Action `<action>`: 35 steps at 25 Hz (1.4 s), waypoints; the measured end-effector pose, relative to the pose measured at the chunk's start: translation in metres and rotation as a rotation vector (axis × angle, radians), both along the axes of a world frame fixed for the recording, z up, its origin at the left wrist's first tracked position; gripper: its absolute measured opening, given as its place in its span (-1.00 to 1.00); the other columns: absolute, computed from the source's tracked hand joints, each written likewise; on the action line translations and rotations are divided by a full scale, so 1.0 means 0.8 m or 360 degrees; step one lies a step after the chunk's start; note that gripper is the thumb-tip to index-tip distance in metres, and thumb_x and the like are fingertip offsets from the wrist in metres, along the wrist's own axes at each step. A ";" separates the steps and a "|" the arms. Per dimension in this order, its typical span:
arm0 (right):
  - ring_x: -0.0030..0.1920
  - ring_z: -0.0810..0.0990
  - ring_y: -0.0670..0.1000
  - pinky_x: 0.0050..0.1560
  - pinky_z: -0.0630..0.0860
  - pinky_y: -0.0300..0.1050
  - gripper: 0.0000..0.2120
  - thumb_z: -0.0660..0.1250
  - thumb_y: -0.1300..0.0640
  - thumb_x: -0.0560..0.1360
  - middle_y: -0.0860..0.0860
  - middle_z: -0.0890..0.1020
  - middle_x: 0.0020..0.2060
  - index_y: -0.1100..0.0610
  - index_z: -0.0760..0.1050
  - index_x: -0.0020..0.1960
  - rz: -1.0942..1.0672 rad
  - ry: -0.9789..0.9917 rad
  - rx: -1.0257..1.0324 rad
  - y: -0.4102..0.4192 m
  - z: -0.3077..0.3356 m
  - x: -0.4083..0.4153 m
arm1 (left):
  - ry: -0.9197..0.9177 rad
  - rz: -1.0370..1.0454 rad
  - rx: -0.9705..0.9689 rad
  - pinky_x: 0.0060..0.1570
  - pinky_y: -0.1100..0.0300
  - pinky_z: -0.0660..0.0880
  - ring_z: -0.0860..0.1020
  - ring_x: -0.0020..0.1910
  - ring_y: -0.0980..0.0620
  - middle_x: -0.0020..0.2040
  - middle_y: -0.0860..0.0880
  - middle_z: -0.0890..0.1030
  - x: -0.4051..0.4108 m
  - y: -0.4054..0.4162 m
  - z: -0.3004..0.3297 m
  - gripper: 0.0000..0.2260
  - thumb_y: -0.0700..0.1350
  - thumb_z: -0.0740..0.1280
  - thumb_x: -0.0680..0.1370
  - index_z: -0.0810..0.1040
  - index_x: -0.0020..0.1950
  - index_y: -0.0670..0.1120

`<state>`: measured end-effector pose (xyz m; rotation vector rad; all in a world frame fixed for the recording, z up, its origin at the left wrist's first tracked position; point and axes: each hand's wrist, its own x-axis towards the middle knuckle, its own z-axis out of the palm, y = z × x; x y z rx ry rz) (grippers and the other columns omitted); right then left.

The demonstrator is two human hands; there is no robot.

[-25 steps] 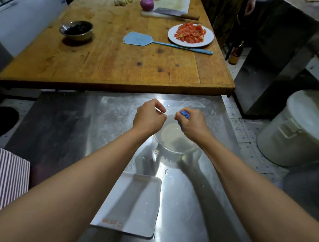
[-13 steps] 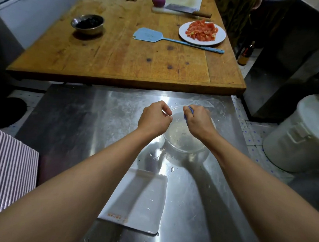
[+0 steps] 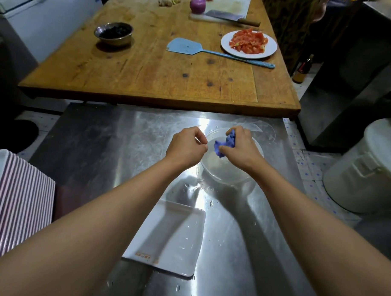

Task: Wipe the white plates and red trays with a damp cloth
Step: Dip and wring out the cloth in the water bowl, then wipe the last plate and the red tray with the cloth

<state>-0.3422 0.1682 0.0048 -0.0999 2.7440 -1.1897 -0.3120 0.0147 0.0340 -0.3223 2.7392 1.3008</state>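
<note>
I see my right hand over a clear round plastic bowl that sits on the shiny steel surface. Its grip is curled tight round a small wet blue cloth, and the cloth is bunched up and sticks out by the thumb. My left hand is just beside it, at the bowl's left edge. Its fingers are curled into a loose fist, and I cannot tell if they pinch anything. The two hands are close but do not touch. Nearer to me, a flat white square plate with a small orange mark on its near edge lies on the steel surface, partly under my left arm. It has little drops of water on it, and more drops lie on the steel around it. At the far left a tall stack of white and red trays shows its striped side. Past the steel surface is a big wooden table. On it I see a round white plate of cut red tomato, a light blue plastic spatula, a small metal bowl with dark bits inside, and a cleaver with a wooden handle on a white cutting board. A big white bucket with a lid stands on the floor to the right.
</note>
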 end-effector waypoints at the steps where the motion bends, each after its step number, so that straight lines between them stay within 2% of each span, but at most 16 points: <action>1: -0.16 0.39 -0.11 -0.19 0.29 -0.29 -0.73 0.33 0.19 0.41 0.05 0.32 0.10 0.09 0.30 0.03 0.0010 -0.0014 -0.0049 0.001 0.004 0.005 | -0.0012 0.0007 0.0005 -0.09 0.07 0.57 0.61 -0.16 0.02 -0.24 0.05 0.60 0.003 -0.002 0.001 -0.82 -0.15 0.40 0.45 0.45 -0.27 0.06; 3: -0.05 0.40 -0.09 -0.13 0.28 -0.35 -0.80 0.23 0.20 0.45 0.04 0.28 0.12 0.13 0.32 0.06 0.0006 -0.0063 -0.0210 -0.001 0.015 0.014 | -0.0028 0.0023 0.0006 -0.08 0.08 0.56 0.62 -0.16 0.00 -0.25 0.04 0.61 0.010 -0.008 0.004 -0.82 -0.16 0.40 0.43 0.46 -0.29 0.05; 5: 0.00 0.42 -0.05 -0.01 0.32 -0.27 -0.79 0.11 0.21 0.53 0.06 0.30 0.13 0.15 0.37 0.14 -0.0009 -0.0148 -0.0339 -0.009 0.030 0.024 | -0.0060 0.0028 0.0010 -0.08 0.08 0.54 0.62 -0.13 -0.03 -0.20 0.00 0.63 0.018 -0.014 0.005 -0.83 -0.16 0.40 0.43 0.46 -0.29 0.05; 7: -0.14 0.48 -0.09 -0.04 0.41 -0.27 -0.81 0.05 0.37 0.52 0.15 0.41 0.00 0.28 0.41 0.03 0.0013 -0.0123 -0.0602 -0.021 0.044 0.043 | -0.0084 0.0038 0.0048 -0.07 0.06 0.53 0.62 -0.10 -0.06 -0.13 -0.06 0.64 0.030 -0.022 0.006 -0.86 -0.15 0.39 0.43 0.47 -0.24 0.04; 9: -0.32 0.47 -0.15 -0.20 0.46 -0.38 -0.70 0.01 0.55 0.42 0.14 0.43 -0.22 0.28 0.41 -0.04 0.0049 -0.0072 -0.0784 -0.034 0.053 0.068 | -0.0115 0.0028 0.0144 -0.13 0.08 0.52 0.62 -0.10 -0.05 -0.08 -0.08 0.64 0.045 -0.033 0.009 -0.93 -0.11 0.36 0.47 0.49 -0.12 0.03; 12: -0.22 0.53 -0.24 -0.29 0.44 -0.50 -0.51 0.05 0.52 0.45 -0.13 0.45 -0.13 0.13 0.31 0.28 0.0006 -0.0145 -0.0740 -0.053 0.056 0.104 | -0.0264 -0.0055 0.0444 -0.27 0.15 0.46 0.61 -0.15 0.02 -0.06 -0.05 0.62 0.069 -0.048 0.014 -0.85 -0.05 0.34 0.51 0.48 0.06 0.01; 14: -0.12 0.49 -0.20 -0.28 0.44 -0.43 -0.55 0.13 0.45 0.47 -0.12 0.40 -0.06 0.10 0.20 0.28 -0.0064 -0.0199 -0.0700 -0.067 0.053 0.127 | -0.0306 -0.0111 0.0528 -0.29 0.17 0.42 0.59 -0.21 0.05 -0.12 -0.04 0.62 0.087 -0.059 0.018 -0.90 -0.09 0.36 0.51 0.49 -0.01 -0.01; 17: -0.08 0.46 -0.07 -0.18 0.44 -0.25 -0.72 0.21 0.40 0.45 0.01 0.41 -0.06 0.17 0.25 0.07 -0.0212 -0.0213 -0.0650 -0.086 0.041 0.160 | -0.0301 -0.0178 0.0456 -0.35 0.23 0.43 0.57 -0.30 0.03 -0.29 -0.03 0.59 0.115 -0.080 0.014 -0.88 -0.23 0.35 0.49 0.48 -0.21 -0.07; 20: -0.10 0.50 0.01 -0.09 0.48 -0.09 -0.81 0.26 0.36 0.43 0.01 0.48 -0.16 0.11 0.35 -0.09 -0.0331 -0.0258 -0.0469 -0.101 0.021 0.196 | -0.0365 -0.0261 0.0419 -0.38 0.25 0.42 0.57 -0.34 0.06 -0.29 -0.04 0.58 0.146 -0.101 -0.003 -0.86 -0.27 0.36 0.48 0.48 -0.24 -0.09; 22: -0.11 0.52 0.01 -0.09 0.47 -0.11 -0.81 0.28 0.36 0.43 -0.03 0.51 -0.20 0.09 0.39 -0.11 -0.0452 -0.0217 -0.0353 -0.107 0.007 0.217 | -0.0392 -0.0301 0.0387 -0.40 0.27 0.40 0.59 -0.33 0.07 -0.23 -0.06 0.62 0.166 -0.111 -0.019 -0.90 -0.23 0.38 0.48 0.52 -0.20 -0.08; 24: -0.11 0.52 0.01 -0.15 0.43 -0.26 -0.82 0.29 0.34 0.43 -0.03 0.53 -0.18 0.10 0.41 -0.07 -0.0602 -0.0176 -0.0255 -0.113 -0.008 0.240 | -0.0340 -0.0290 0.0301 -0.40 0.26 0.43 0.60 -0.30 0.05 -0.15 -0.07 0.64 0.185 -0.126 -0.035 -0.92 -0.21 0.39 0.47 0.54 -0.15 -0.05; 27: -0.03 0.53 0.08 -0.23 0.33 -0.40 -0.78 0.34 0.25 0.44 0.06 0.54 -0.03 0.15 0.42 0.06 -0.0556 -0.0166 0.0148 -0.116 -0.028 0.273 | -0.0266 -0.0214 0.0029 -0.09 0.13 0.53 0.60 -0.09 -0.07 0.00 -0.07 0.62 0.198 -0.157 -0.056 -0.87 -0.16 0.38 0.46 0.53 -0.03 -0.01; 30: 0.09 0.49 0.16 0.02 0.43 -0.07 -0.71 0.34 0.24 0.40 0.13 0.49 0.13 0.06 0.49 0.10 -0.0300 0.0006 0.0517 -0.127 -0.045 0.298 | -0.0313 -0.0166 -0.0377 0.10 0.07 0.45 0.51 0.14 -0.12 0.18 -0.10 0.53 0.204 -0.182 -0.074 -0.68 -0.09 0.36 0.47 0.45 0.21 -0.04; 32: -0.12 0.60 0.14 0.00 0.52 0.12 -0.82 0.26 0.17 0.39 0.16 0.51 0.06 -0.09 0.50 -0.09 -0.0184 0.0088 0.0557 -0.139 -0.052 0.307 | -0.0398 -0.0115 -0.0582 0.12 0.03 0.41 0.46 0.20 -0.18 0.25 -0.17 0.44 0.206 -0.191 -0.087 -0.58 -0.08 0.32 0.47 0.37 0.31 -0.10; 33: -0.21 0.62 0.14 -0.01 0.55 0.15 -0.88 0.20 0.12 0.40 0.18 0.51 0.01 -0.07 0.46 -0.15 -0.0160 0.0142 0.0682 -0.140 -0.063 0.307 | -0.0448 -0.0101 -0.0641 0.11 0.02 0.42 0.46 0.21 -0.21 0.26 -0.19 0.42 0.208 -0.194 -0.094 -0.58 -0.10 0.31 0.47 0.36 0.31 -0.12; 35: -0.14 0.61 0.18 0.04 0.54 0.12 -0.85 0.07 0.12 0.46 0.19 0.52 0.01 0.01 0.42 -0.11 -0.0194 0.0070 0.0697 -0.136 -0.076 0.301 | -0.0518 -0.0129 -0.0661 0.07 0.04 0.43 0.48 0.18 -0.21 0.24 -0.19 0.46 0.210 -0.199 -0.111 -0.64 -0.17 0.26 0.45 0.42 0.25 -0.13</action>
